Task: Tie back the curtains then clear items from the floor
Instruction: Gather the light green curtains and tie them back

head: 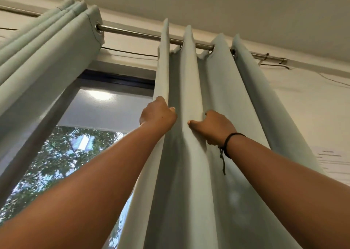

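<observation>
I look up at two pale green eyelet curtains on a steel rod [132, 32]. The right curtain [217, 89] hangs in several folds in front of me. My left hand [158, 112] grips its left edge fold, fingers curled round the cloth. My right hand [214, 125], with a black cord on the wrist, grips the neighbouring fold just to the right, thumb pressing the fabric. Both arms reach upward. The left curtain [43, 46] is bunched together at the rod's left end. The floor is out of view.
Between the curtains a window [75, 154] shows trees and a building outside, with a grey roller blind [106, 108] pulled partway down. A thin cable runs under the rod. The white wall [312, 106] on the right carries a paper notice.
</observation>
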A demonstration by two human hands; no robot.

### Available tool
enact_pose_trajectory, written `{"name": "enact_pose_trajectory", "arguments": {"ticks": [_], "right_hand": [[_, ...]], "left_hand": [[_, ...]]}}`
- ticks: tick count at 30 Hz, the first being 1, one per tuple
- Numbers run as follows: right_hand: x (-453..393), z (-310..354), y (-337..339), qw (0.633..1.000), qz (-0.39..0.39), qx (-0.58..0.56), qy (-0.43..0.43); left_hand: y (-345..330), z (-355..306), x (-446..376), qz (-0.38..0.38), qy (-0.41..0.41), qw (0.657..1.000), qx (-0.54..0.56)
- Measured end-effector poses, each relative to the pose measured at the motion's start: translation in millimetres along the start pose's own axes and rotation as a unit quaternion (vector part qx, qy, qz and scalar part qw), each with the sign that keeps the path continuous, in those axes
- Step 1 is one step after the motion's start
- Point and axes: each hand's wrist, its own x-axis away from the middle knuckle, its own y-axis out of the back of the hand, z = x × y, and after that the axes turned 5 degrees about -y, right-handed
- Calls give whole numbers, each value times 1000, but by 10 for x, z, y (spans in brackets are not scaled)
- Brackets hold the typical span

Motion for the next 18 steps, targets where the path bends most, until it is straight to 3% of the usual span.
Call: {"name": "enact_pose_trajectory", "arguments": {"ticks": [10,18], "right_hand": [[-288,-793,157,999,2,-4,40],[-612,-1462,537,998,-31,-3,55]], "left_hand": [[-889,-652,-12,5,24,990,138],[-1360,-1431,-75,2,33,990,141]]}}
